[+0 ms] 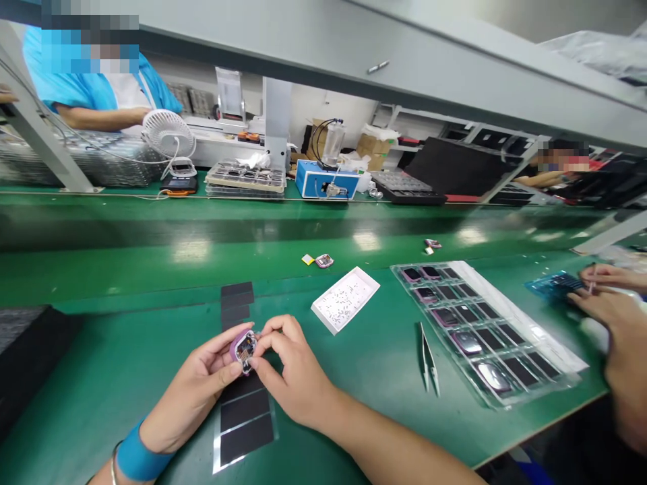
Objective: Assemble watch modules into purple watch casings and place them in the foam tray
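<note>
My left hand (pixel 209 370), with a blue band at its wrist, grips a small purple watch case (pixel 246 350) whose inner parts face up. The fingers of my right hand (pixel 288 367) are pinched at the case's right edge; whatever tiny part they may hold is hidden. Under both hands runs a strip of black rectangular pads (pixel 247 438) on a clear backing. White-tipped tweezers (pixel 428 360) lie on the green bench to the right. Beyond my right hand, a white tray (pixel 323 322) holds many tiny dark pieces.
A clear tray (pixel 498 404) of purple watch cases stands at right, near a co-worker's hands (pixel 606 296). Farther back lie an opened watch case (pixel 324 261) and another (pixel 433 244). A black foam block (pixel 30 357) sits at left. Overhead crosses a grey shelf beam (pixel 303 60).
</note>
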Demonstrator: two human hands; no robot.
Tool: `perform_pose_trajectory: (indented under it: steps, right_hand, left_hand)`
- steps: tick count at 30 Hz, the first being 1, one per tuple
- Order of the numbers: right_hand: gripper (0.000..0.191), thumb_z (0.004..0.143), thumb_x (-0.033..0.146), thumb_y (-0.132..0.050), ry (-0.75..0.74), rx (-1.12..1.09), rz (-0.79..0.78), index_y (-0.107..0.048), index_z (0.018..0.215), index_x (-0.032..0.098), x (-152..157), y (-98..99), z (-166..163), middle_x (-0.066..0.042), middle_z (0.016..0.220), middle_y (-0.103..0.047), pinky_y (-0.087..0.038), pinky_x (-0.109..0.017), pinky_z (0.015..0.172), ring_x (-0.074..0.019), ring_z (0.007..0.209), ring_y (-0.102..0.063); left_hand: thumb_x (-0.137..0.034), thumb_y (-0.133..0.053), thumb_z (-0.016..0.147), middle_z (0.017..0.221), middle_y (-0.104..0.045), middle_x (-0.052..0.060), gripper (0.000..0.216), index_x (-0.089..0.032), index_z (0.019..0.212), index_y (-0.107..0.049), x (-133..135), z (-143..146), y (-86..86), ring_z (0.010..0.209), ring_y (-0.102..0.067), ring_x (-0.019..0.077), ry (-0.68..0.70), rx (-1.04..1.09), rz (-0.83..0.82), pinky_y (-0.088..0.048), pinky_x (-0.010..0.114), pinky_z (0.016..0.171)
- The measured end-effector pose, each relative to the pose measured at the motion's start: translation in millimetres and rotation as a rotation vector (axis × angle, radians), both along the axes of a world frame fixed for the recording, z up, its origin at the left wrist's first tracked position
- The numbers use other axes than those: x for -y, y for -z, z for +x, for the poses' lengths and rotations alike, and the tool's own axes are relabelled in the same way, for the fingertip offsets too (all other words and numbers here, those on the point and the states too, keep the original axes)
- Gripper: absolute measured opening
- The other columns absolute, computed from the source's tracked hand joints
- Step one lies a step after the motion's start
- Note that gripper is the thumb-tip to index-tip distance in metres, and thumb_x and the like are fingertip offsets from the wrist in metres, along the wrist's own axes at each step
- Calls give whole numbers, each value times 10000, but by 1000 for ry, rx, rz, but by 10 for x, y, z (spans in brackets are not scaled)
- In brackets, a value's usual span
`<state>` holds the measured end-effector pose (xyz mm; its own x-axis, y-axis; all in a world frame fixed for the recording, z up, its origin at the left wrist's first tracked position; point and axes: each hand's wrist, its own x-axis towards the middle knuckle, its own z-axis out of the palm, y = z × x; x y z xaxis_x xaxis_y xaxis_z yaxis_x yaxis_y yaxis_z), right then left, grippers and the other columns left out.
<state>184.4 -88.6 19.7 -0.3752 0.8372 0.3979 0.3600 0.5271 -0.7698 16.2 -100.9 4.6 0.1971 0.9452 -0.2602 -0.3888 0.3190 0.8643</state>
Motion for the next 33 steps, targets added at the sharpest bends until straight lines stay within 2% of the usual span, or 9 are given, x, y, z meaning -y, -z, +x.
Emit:
perform_pose_trajectory:
  steps: [3, 5, 7, 9, 11, 13, 16, 19, 33]
  right_hand:
    - [57, 839, 165, -524, 79, 61, 231, -573, 830, 193, -39, -122, 135, -60, 924, -572, -458, -319, 842, -174, 928, -546]
    - [113, 847, 163, -487, 253, 109, 316, -571, 780, 200, -136, -236, 366, -43, 826, -611, -460, -306, 779, -172, 834, -577]
    - [137, 824, 148, -491, 476, 268, 205, -591, 751, 206, -283, -336, 659, -32, 769, -641, -460, -306, 711, -180, 746, -597]
    - [164, 764, 90, -506, 580, 469, 34, -627, 729, 194, -427, -389, 896, -53, 788, -674, -467, -325, 693, -209, 745, -624]
    - [181, 739, 65, -516, 632, 507, -29, -657, 743, 178, -501, -385, 965, -86, 883, -695, -477, -359, 754, -243, 840, -639]
    - [153, 785, 124, -532, 549, 354, -46, -671, 779, 188, -467, -334, 830, -74, 910, -702, -487, -364, 793, -233, 874, -643]
    - [75, 801, 242, -606, 226, -6, -131, -675, 822, 220, -280, -205, 410, -19, 849, -709, -520, -303, 766, -180, 814, -659]
    - [69, 784, 217, -631, 98, -209, -188, -681, 832, 211, -99, -85, 76, -15, 842, -704, -534, -265, 745, -153, 778, -661]
    - [107, 759, 118, -598, 211, -178, 142, -654, 712, 195, 25, -24, 7, -29, 794, -714, -541, -243, 746, -141, 767, -674]
  left_hand:
    - [-245, -742, 710, 1091, -687, 65, 448, -256, 1147, -641, 1, 26, 1, 1005, -626, 193, 15, 102, -34, -495, 238, 869]
    - [-244, -724, 732, 1120, -675, 83, 455, -240, 1175, -622, 5, 33, -13, 1051, -614, 212, 9, 176, -57, -490, 269, 905]
    - [-231, -715, 740, 1147, -662, 100, 471, -226, 1198, -603, 8, 29, -32, 1093, -596, 232, -4, 228, -77, -482, 296, 934]
    - [-218, -714, 741, 1158, -655, 108, 492, -223, 1216, -586, 8, 19, -45, 1107, -590, 246, -15, 256, -87, -483, 306, 941]
    - [-214, -710, 745, 1162, -653, 106, 496, -227, 1223, -579, 5, 10, -45, 1115, -585, 253, -21, 271, -84, -483, 307, 943]
    - [-217, -707, 749, 1161, -653, 105, 471, -226, 1205, -591, 3, 7, -33, 1118, -583, 255, -15, 274, -75, -485, 304, 942]
    - [-220, -723, 734, 1132, -666, 104, 441, -218, 1163, -619, 8, 10, -6, 1063, -615, 234, 17, 245, -53, -499, 295, 917]
    - [-231, -738, 720, 1095, -681, 97, 438, -219, 1144, -631, 18, 23, 8, 985, -642, 200, 35, 198, -14, -514, 274, 880]
    - [-109, -791, 626, 976, -702, 50, 406, -216, 1000, -675, 92, 207, -9, 848, -641, 110, -49, 77, 155, -513, 152, 759]
